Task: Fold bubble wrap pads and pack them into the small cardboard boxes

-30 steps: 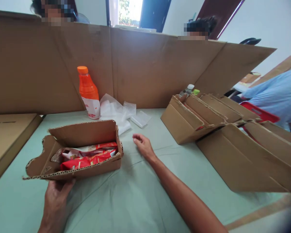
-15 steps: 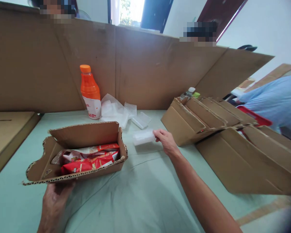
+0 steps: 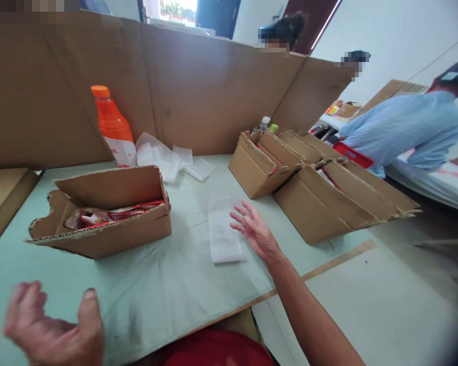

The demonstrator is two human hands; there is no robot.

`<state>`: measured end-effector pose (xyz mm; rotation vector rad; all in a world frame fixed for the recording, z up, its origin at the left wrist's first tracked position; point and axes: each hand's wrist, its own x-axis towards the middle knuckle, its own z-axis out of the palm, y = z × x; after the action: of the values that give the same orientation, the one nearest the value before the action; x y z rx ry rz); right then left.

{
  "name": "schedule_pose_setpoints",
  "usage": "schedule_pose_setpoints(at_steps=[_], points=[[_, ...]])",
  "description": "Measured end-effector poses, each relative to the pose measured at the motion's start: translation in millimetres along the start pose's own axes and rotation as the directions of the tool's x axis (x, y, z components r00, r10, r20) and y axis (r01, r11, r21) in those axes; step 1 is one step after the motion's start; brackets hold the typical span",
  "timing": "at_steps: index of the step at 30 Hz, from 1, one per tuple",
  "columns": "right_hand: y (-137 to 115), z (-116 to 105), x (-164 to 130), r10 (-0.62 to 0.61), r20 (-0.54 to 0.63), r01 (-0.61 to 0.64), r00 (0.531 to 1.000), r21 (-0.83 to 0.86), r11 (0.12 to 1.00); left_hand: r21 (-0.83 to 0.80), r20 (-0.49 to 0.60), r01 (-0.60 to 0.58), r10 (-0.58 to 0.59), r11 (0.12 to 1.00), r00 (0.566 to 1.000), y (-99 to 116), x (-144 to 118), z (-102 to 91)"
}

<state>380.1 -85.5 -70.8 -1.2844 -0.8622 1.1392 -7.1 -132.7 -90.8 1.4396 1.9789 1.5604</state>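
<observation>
The clear plastic bag (image 3: 224, 235) lies flat on the green-covered bench (image 3: 183, 290), its long axis running away from the person, just left of the right hand (image 3: 255, 233). That hand hovers fingers spread, empty, beside the bag's right edge. The left hand (image 3: 55, 330) is open, empty and well apart, near the bench's front edge, below the snack-filled cardboard box (image 3: 107, 213).
</observation>
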Motion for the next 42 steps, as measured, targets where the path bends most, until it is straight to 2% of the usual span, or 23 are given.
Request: schedule_pose_setpoints(at_steps=[1, 2, 3, 5, 6, 10, 13, 15, 17, 20, 22, 23, 24, 26, 27, 29, 30, 32, 34, 37, 39, 41, 42], points=[[1, -4, -4, -0.021, 0.000, 0.021, 1.000, -0.074, 0.997, 0.030, -0.003, -0.095, 0.095, 0.995, 0.995, 9, -13, 2.0], [2, -9, -8, -0.037, 0.007, 0.038, 0.999, -0.170, 0.985, 0.045, 0.049, -0.178, 0.176, 0.983, 0.983, 16, -24, 6.2], [2, -14, -12, -0.054, 0.017, 0.056, 0.998, -0.276, 0.959, 0.041, 0.156, -0.233, 0.225, 0.972, 0.962, 21, -34, 12.3], [4, -23, -19, -0.085, 0.054, 0.101, 0.995, -0.466, 0.879, -0.001, 0.398, -0.253, 0.233, 0.967, 0.888, 29, -48, 27.5], [6, -26, -21, -0.098, 0.085, 0.129, 0.991, -0.539, 0.832, -0.027, 0.462, -0.252, 0.235, 0.967, 0.855, 31, -52, 35.9], [26, -26, -22, -0.184, 0.195, 0.267, 0.963, -0.776, 0.571, -0.122, 0.594, -0.264, 0.283, 0.957, 0.753, 45, -57, 69.5], [40, -18, -26, -0.263, 0.264, 0.356, 0.928, -0.837, 0.415, -0.231, 0.645, -0.273, 0.357, 0.934, 0.676, 65, -53, 92.7], [41, -14, -38, -0.307, 0.344, 0.450, 0.887, -0.793, 0.411, -0.280, 0.684, -0.241, 0.369, 0.929, 0.629, 80, -48, 104.7], [38, -13, -55, -0.321, 0.418, 0.525, 0.850, -0.713, 0.465, -0.283, 0.737, -0.161, 0.322, 0.945, 0.594, 91, -42, 113.6], [29, -19, -81, -0.246, 0.536, 0.567, 0.808, -0.591, 0.574, -0.252, 0.777, -0.061, 0.240, 0.966, 0.582, 97, -35, 124.4], [26, -26, -87, -0.206, 0.593, 0.562, 0.779, -0.513, 0.649, -0.246, 0.780, -0.063, 0.236, 0.967, 0.579, 95, -35, 131.7], [25, -31, -84, -0.211, 0.589, 0.550, 0.780, -0.484, 0.681, -0.250, 0.786, -0.077, 0.248, 0.965, 0.566, 92, -37, 135.1], [25, -36, -76, -0.230, 0.549, 0.527, 0.804, -0.478, 0.702, -0.258, 0.797, -0.093, 0.266, 0.962, 0.542, 89, -40, 138.0], [29, -46, -48, -0.282, 0.378, 0.460, 0.882, -0.556, 0.693, -0.278, 0.824, -0.127, 0.305, 0.952, 0.478, 82, -49, 142.2], [32, -50, -29, -0.312, 0.283, 0.421, 0.907, -0.631, 0.651, -0.286, 0.834, -0.146, 0.320, 0.947, 0.449, 79, -54, 143.5], [40, -52, 13, -0.380, 0.159, 0.347, 0.911, -0.794, 0.499, -0.295, 0.840, -0.184, 0.346, 0.938, 0.418, 72, -64, 145.0], [44, -50, 33, -0.413, 0.153, 0.331, 0.898, -0.853, 0.404, -0.301, 0.833, -0.203, 0.360, 0.932, 0.419, 69, -69, 145.5], [51, -41, 65, -0.458, 0.230, 0.365, 0.859, -0.901, 0.232, -0.326, 0.799, -0.244, 0.404, 0.913, 0.445, 63, -75, 146.9], [55, -28, 86, -0.489, 0.340, 0.454, 0.803, -0.881, 0.133, -0.362, 0.724, -0.301, 0.470, 0.882, 0.505, 58, -78, 148.3], [50, -4, 104, -0.565, 0.423, 0.555, 0.708, -0.829, 0.074, -0.371, 0.545, -0.404, 0.548, 0.836, 0.635, 54, -72, 148.6], [44, 11, 114, -0.605, 0.411, 0.547, 0.682, -0.836, 0.048, -0.329, 0.453, -0.443, 0.551, 0.834, 0.701, 54, -64, 146.8], [42, 23, 121, -0.605, 0.390, 0.504, 0.694, -0.863, 0.022, -0.283, 0.429, -0.457, 0.537, 0.843, 0.726, 56, -56, 144.1], [42, 28, 123, -0.592, 0.389, 0.490, 0.706, -0.872, 0.012, -0.267, 0.439, -0.465, 0.536, 0.844, 0.721, 56, -53, 142.6]])
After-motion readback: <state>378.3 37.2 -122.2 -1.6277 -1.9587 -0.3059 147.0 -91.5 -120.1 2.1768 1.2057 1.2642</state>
